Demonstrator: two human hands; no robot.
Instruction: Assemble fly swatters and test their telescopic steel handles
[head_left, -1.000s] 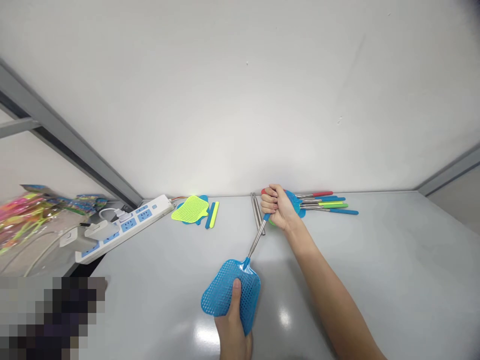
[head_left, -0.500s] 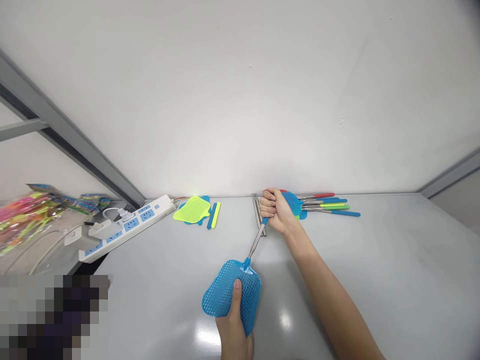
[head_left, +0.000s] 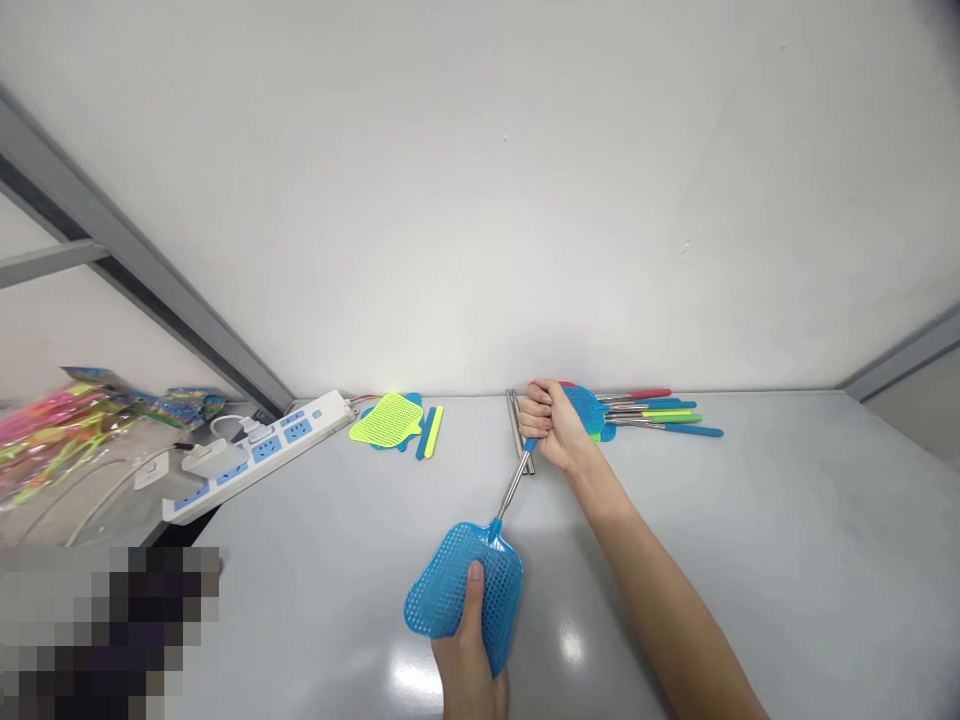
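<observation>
A blue fly swatter (head_left: 450, 580) with a short metal rod slants between my two hands above the table. Its mesh head is pinched by my left hand (head_left: 471, 640), thumb on top and fingers hidden underneath. My right hand (head_left: 551, 425) is closed in a fist around the blue handle, of which only the lower end shows. Just behind that fist lie bare metal rods (head_left: 516, 425). To its right rests a pile of swatters, including a blue mesh head (head_left: 585, 405) and a blue handle (head_left: 694, 431), partly covered by my hand.
Left of centre lie a yellow swatter head (head_left: 386, 420) over a blue one and two loose handles, blue and yellow (head_left: 433, 432). A white power strip (head_left: 322, 412) with plugged-in chargers runs along the left, near colourful bagged items (head_left: 67, 430). A white wall (head_left: 480, 200) bounds the grey table (head_left: 787, 520).
Both hands keep the same hold on the blue swatter. The whole view has shifted very slightly; nothing else visibly differs.
</observation>
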